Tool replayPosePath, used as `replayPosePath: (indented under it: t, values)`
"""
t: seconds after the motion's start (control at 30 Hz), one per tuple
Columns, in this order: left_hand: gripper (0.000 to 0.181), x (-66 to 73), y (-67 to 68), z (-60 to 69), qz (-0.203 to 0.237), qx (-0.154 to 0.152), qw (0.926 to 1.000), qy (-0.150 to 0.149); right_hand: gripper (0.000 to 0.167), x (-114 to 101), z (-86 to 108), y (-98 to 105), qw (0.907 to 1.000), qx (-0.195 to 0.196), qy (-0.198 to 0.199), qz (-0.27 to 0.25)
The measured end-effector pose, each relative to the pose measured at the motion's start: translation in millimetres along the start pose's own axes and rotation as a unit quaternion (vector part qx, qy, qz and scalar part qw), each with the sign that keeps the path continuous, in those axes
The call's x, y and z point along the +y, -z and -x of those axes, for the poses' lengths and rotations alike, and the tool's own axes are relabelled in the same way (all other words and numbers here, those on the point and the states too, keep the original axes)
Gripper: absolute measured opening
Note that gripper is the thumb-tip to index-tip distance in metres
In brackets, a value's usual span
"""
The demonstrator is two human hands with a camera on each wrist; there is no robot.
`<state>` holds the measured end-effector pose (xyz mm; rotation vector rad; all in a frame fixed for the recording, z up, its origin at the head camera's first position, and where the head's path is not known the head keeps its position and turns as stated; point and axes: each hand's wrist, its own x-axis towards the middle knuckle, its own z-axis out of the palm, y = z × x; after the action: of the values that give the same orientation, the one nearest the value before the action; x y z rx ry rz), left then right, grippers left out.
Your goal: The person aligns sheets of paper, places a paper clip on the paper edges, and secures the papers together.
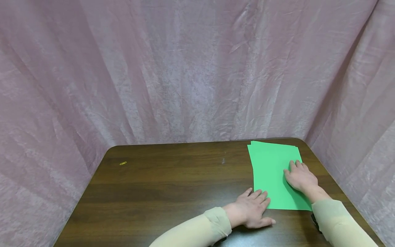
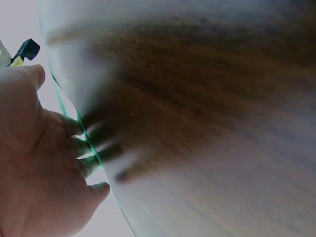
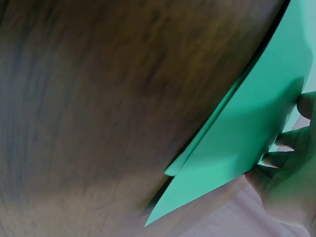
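Observation:
Bright green sheets of paper lie in a slightly uneven stack on the right side of the table; offset corners show more than one sheet. My right hand rests on the paper near its right edge, fingers extended. In the right wrist view, an under sheet peeks out beneath the top green sheet, with the fingertips at its border. At the lower left corner of the paper is my left hand, palm down with fingers spread and fingertips at the corner. The left wrist view shows that hand over the glossy tabletop.
A yellow paper clip lies at the far left of the brown wooden table. Pink velvety curtains hang behind the table and along both sides. The paper's far end is close to the table's back edge.

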<state>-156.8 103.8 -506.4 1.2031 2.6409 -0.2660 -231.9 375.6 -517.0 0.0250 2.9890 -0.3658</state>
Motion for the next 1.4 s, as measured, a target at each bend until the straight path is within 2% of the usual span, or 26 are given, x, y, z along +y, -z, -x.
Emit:
replayPosePath:
  t: [0.3, 0.67, 0.87, 0.97, 1.2, 1.4]
  values:
    - [0.075, -7.7, -3.8, 13.6, -0.001, -0.003, 1.0, -0.003, 0.071, -14, 0.7, -5, 1.0, -0.001, 0.004, -0.002]
    - [0.072, -25.1, -5.4, 31.8, 0.016, 0.0, 0.9998, -0.009, 0.061, -28, 1.5, -9, 0.9992, 0.014, 0.038, 0.005]
    - [0.059, -31.2, 0.0, 21.6, 0.005, 0.046, 0.9987, -0.02, 0.059, -33, 2.9, -7, 0.9986, 0.024, 0.042, 0.018]
    - [0.059, -31.5, -1.6, 12.5, -0.002, 0.055, 0.9983, -0.015, 0.059, -34, 3.3, -7, 0.9986, 0.028, 0.04, 0.019]
    - [0.057, -29.7, -7.1, -1.9, -0.011, 0.04, 0.9991, 0.001, 0.059, -33, 1.3, -8, 0.9986, 0.024, 0.047, 0.01]
    - [0.055, -29.5, -3.3, -4.6, -0.012, 0.018, 0.9997, 0.01, 0.062, -25, 2.1, -1, 0.9956, 0.015, 0.087, -0.03]
